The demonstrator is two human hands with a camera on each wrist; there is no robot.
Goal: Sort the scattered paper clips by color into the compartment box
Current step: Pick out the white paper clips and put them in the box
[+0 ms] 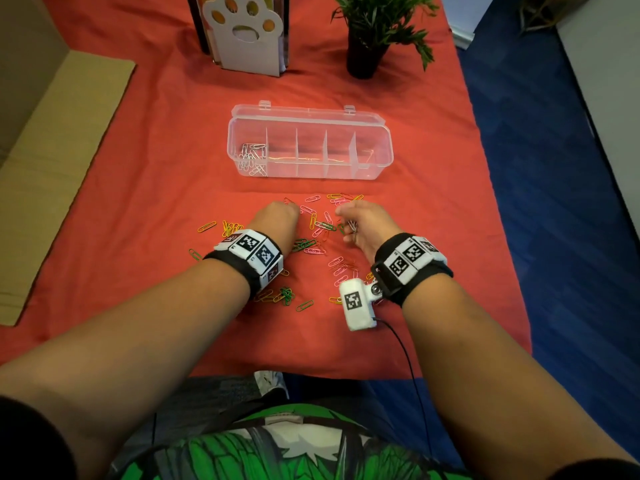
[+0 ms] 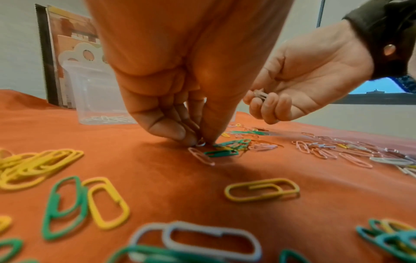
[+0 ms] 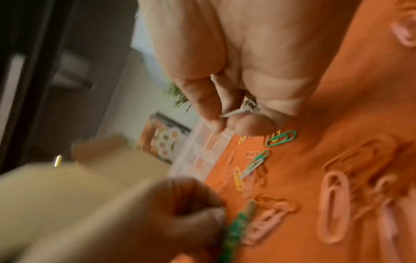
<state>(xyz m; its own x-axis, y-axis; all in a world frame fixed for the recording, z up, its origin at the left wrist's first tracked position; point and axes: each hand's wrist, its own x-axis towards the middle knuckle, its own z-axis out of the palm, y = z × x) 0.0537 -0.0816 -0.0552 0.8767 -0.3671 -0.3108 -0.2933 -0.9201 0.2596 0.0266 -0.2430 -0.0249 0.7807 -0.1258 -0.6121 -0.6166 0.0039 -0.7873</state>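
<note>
Orange cloth (image 1: 156, 150): compartment box (image 1: 381, 150) open, white clips (image 1: 252, 157) in leftmost cell. Left hand (image 1: 275, 220) pinches clip on cloth; right hand (image 1: 369, 225) curled round white clips.

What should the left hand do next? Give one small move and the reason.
Probably lift the pale paper clip its fingertips pinch off the orange cloth: the clear plastic compartment box holds only white clips at its left end, and the right hand already holds pale ones.

Both bare forearms carry black wristbands (image 1: 242, 261) topped with white blocks printed with black square-code markers. A small white camera housing (image 1: 356, 303) with its own marker hangs from the band at centre right on a metal screw, trailing a thin black cable (image 1: 412, 368). Green-patterned clothing (image 1: 284, 441) fills the bottom centre.
</note>
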